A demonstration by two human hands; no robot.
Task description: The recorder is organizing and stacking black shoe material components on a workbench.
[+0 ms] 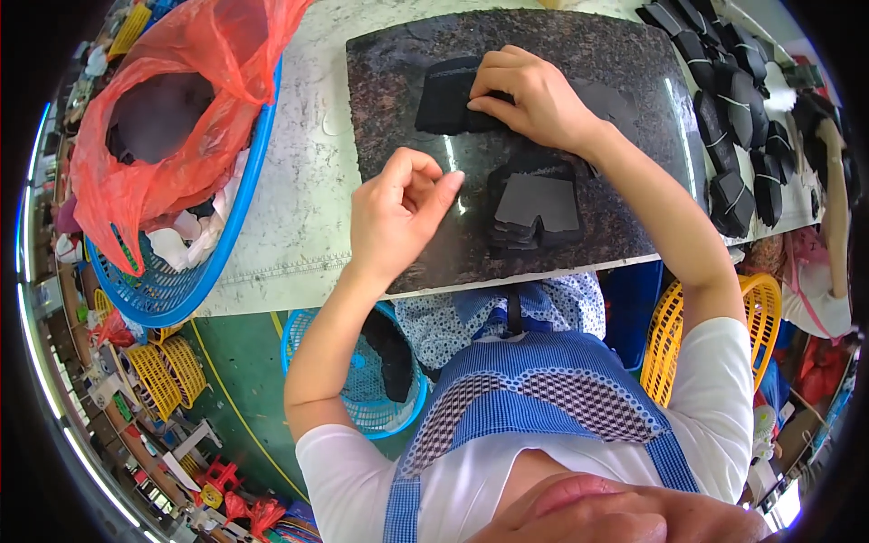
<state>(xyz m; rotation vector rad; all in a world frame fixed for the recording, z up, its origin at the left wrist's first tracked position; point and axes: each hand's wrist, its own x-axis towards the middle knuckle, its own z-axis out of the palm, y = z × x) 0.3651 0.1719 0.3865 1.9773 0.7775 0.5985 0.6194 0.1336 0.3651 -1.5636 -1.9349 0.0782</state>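
Note:
A flat black fabric piece (442,101) lies on the dark speckled stone slab (389,68). At its right edge my right hand (529,95) is closed, thumb and fingertips pinched on the fabric. My left hand (394,217) hovers over the slab's near left part, its fingers loosely curled and its thumb standing apart, with nothing visible in it. Between my forearms, a small stack of dark grey notched pieces (539,204) rests on black fabric on the slab. The fabric under my right fingers is partly hidden.
A blue basket (262,172) with a red plastic bag (181,63) stands at the left. Bundles of tied black pieces (738,100) lie at the right of the pale table (303,195). Below are a light-blue basket (358,385) and a yellow basket (665,335). Another person's arm (835,199) shows far right.

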